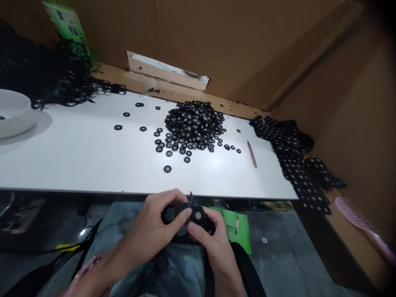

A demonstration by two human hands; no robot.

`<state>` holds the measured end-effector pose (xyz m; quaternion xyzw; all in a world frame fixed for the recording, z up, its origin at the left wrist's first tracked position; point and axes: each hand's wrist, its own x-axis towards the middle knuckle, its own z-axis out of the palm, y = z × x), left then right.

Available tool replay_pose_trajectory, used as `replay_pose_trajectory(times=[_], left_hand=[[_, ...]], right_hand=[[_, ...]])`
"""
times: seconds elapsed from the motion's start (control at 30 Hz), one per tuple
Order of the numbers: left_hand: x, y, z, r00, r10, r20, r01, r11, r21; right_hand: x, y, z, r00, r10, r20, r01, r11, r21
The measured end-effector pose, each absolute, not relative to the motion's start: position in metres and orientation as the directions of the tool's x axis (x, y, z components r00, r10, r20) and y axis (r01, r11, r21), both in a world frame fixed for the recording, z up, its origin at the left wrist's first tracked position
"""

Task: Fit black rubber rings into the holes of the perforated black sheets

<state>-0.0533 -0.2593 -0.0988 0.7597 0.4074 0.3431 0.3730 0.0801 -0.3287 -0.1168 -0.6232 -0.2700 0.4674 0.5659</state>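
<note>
Most of all, saw brown cardboard walls point(192, 37) behind and to the right of a long white table point(77, 152). At the far left, noted a tangled, glossy black heap point(37, 66) in front of a green packet point(69, 29), near a white bowl point(15, 115). At the right end, found black dotted sheets point(297, 173) hanging past the edge in rows of pale round spots.

Below the table's near edge, over blue cloth point(173, 272) on the lap, saw the left hand point(157, 222) and right hand point(215, 235) closed firmly around 1 black piece point(199, 216). Made out a dark, uneven outline, at least 2 round grey spots, and a small black point jutting up from the top. Could not make out the underside, covered by palms and fingers. Saw 2 thumbs pressed on its face near the middle, close together, and curled fingers around both sides, with little opening left.

Toward the back of the table, noted a pile of small rings point(194, 123), black around grey centres, with more scattered nearby. To the right, saw 1 slim reddish-brown stick point(252, 154).
</note>
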Motion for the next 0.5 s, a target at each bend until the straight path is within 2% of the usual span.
replay_pose_trajectory(times=[0.1,0.2,0.3,0.4,0.5], left_hand=[[-0.059,-0.254,-0.103,0.512,0.709,0.484,0.344,-0.686,0.641],[-0.067,-0.247,-0.105,0.646,0.517,0.562,0.198,-0.824,0.531],[-0.072,-0.24,-0.101,0.738,0.425,0.524,0.154,-0.862,0.482],[-0.073,-0.237,-0.092,0.822,0.381,0.424,0.166,-0.871,0.463],[-0.072,-0.237,-0.084,0.86,0.379,0.343,0.174,-0.848,0.501]], right_hand=[[0.08,-0.328,-0.117,0.406,0.877,-0.258,-0.173,-0.203,-0.964],[0.082,-0.327,-0.119,0.338,0.903,-0.264,-0.148,-0.226,-0.963],[0.082,-0.327,-0.119,0.334,0.91,-0.246,-0.069,-0.236,-0.969],[0.08,-0.328,-0.116,0.263,0.947,-0.186,0.071,-0.211,-0.975],[0.079,-0.328,-0.111,0.16,0.967,-0.2,0.132,-0.221,-0.966]])
